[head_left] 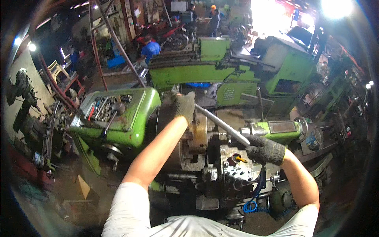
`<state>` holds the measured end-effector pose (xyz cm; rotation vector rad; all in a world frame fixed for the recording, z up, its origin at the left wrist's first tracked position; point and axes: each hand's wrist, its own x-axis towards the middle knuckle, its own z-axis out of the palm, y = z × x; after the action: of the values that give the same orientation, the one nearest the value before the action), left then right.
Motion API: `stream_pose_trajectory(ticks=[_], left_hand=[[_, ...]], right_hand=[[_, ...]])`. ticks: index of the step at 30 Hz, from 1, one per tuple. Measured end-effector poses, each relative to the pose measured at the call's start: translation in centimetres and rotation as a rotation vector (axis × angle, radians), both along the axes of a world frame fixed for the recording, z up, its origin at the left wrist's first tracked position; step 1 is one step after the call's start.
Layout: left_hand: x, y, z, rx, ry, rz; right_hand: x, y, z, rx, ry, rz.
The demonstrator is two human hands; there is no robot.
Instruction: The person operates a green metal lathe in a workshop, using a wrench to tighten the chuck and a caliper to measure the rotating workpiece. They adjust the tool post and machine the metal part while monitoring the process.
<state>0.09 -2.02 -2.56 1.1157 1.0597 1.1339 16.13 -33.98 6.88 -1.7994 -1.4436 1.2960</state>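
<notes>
A long grey metal pipe (223,124) slants across in front of me, above a green lathe. My right hand (266,150), in a dark work glove, is closed around its lower right end. My left hand (184,106), gloved too, is closed at the pipe's upper left end, over the top of the lathe chuck (175,148); its fingertips are partly hidden. Beneath that hand, a yellowish round workpiece (200,136) sits at the chuck's face. Below my right hand lies the tool carriage (233,173), with a small yellow-handled item (240,159) on it.
Loose hand tools (103,108) lie on the green headstock (136,134) at left. The tailstock (276,130) stands at right, and a blue coiled hose (250,206) hangs below the carriage. Beyond are another green lathe (185,75), a person in blue (151,49) and a red motorcycle (171,39).
</notes>
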Motion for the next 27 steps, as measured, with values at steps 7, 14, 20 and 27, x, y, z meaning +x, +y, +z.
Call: stream_pose_trajectory(ticks=[7, 14, 20, 27], left_hand=[[1.5, -0.1, -0.6, -0.288, -0.207, -0.052], [2.5, 2.1, -2.7, -0.326, -0.133, -0.5], [2.2, 4.8, -2.0, 0.268, 0.22, -0.299], [-5.0, 3.2, 5.7, 1.536, 0.867, -0.686]], right_hand=[[1.7, 1.1, -2.5, -0.047, 0.335, -0.013], [-14.8, 1.8, -3.7, -0.05, 0.865, -0.531], [-14.4, 5.6, -4.4, -0.095, 0.726, -0.499], [-8.3, 7.3, -3.6, -0.026, 0.071, -0.504]])
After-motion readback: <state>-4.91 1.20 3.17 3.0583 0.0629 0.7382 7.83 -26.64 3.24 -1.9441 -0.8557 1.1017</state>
